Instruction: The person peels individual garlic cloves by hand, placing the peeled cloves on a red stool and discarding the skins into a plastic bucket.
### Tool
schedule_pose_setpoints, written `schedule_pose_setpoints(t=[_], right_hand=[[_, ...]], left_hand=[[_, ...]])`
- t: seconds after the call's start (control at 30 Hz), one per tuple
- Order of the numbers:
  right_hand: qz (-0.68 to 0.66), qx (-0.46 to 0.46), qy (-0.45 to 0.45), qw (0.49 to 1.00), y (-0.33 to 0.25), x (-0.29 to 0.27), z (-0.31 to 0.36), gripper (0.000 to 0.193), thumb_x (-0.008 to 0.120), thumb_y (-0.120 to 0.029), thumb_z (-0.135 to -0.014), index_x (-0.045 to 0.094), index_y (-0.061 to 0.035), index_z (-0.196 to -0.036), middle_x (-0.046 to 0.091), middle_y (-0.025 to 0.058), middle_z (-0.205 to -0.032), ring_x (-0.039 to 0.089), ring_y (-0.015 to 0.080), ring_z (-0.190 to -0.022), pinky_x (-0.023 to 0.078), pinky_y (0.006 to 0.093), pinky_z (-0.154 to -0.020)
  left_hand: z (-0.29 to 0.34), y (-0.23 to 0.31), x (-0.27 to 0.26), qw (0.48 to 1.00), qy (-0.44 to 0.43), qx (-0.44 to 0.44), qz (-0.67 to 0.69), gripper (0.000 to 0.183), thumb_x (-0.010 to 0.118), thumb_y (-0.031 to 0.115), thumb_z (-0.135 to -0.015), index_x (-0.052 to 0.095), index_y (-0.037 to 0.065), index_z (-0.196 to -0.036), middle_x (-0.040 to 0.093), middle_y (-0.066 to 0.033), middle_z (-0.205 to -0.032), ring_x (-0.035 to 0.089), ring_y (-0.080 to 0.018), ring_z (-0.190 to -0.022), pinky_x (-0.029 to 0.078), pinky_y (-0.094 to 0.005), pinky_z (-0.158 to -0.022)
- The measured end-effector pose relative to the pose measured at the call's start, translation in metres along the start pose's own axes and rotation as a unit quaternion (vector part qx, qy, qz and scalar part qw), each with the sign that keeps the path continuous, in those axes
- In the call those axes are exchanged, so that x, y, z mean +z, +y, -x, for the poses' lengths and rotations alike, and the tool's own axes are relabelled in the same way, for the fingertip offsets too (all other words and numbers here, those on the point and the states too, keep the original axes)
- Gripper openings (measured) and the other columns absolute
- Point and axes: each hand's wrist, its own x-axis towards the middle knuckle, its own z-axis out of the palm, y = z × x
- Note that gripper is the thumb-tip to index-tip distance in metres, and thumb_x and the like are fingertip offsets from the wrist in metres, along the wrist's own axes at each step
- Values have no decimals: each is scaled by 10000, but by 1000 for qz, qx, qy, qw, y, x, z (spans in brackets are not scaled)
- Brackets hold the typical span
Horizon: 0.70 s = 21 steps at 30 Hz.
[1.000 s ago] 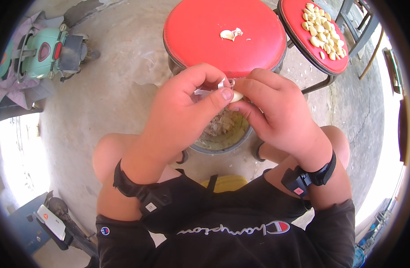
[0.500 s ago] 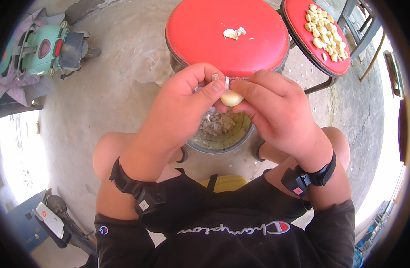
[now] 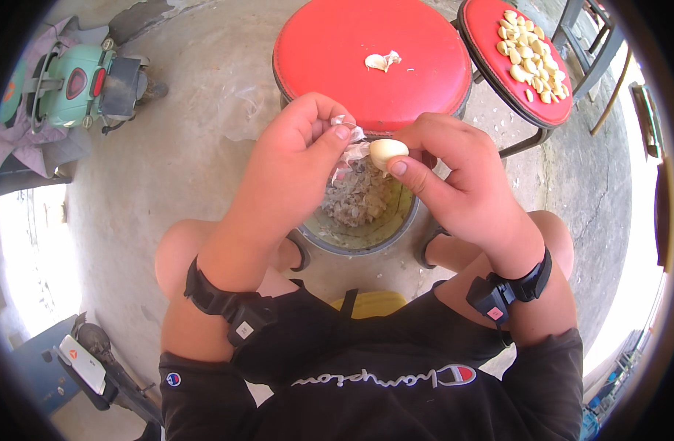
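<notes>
Between the thumb and fingers of my right hand (image 3: 458, 162) is a peeled garlic clove (image 3: 388, 153), pale and smooth. My left hand (image 3: 296, 151) pinches papery garlic skin (image 3: 355, 151), which hangs loose beside the clove. Both hands are held over a round bin (image 3: 366, 246) between my feet, with a heap of garlic peelings (image 3: 357, 198) inside it. Just beyond my hands stands a round red stool (image 3: 373, 81), and on its seat lie a few unpeeled garlic pieces (image 3: 383, 62).
A second red stool (image 3: 491, 44) at the far right bears a pile of peeled cloves (image 3: 531, 55). At the far left is a mint-green scooter (image 3: 76, 84). A white phone-like device (image 3: 82, 364) sits on a stand at lower left. Bits of skin lie on the concrete floor.
My hands have drawn a little apart. The skin has come off the clove and stays in my left hand, while the clove is now in my right fingers alone.
</notes>
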Motion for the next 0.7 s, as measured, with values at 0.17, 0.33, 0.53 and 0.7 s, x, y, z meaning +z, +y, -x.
schedule_pose_setpoints(t=[0.17,0.33,0.53,0.7], right_hand=[[-57,101,-11,993,4,3,1,211,680,-175,-914,638,5,-812,539,95,-626,509,176,-564,419,321,-540],[-137,164,-37,976,9,8,-2,248,642,-196,-949,630,2,-799,511,48,-601,477,116,-574,401,307,-533],[-257,192,-60,945,13,14,-1,226,611,-216,-985,659,-27,-870,513,-35,-657,429,68,-605,355,258,-553],[-507,249,-80,821,20,22,2,236,573,-216,-999,653,-3,-936,512,-19,-690,423,77,-605,338,248,-574]], left_hand=[[-2,-4,-4,996,-25,15,-87,272,474,-40,-901,630,-18,-1121,671,-65,-995,631,-122,-914,517,-267,-790],[1,2,-11,991,-108,-54,-59,178,537,69,-959,657,-20,-1056,689,-69,-980,633,-122,-898,521,-277,-793],[8,0,-7,982,-100,-57,-153,205,608,213,-1007,614,26,-926,613,4,-795,552,-77,-728,466,-241,-672],[11,0,-12,980,-124,21,-151,191,608,191,-1007,598,39,-892,595,12,-780,524,-62,-706,435,-230,-635]])
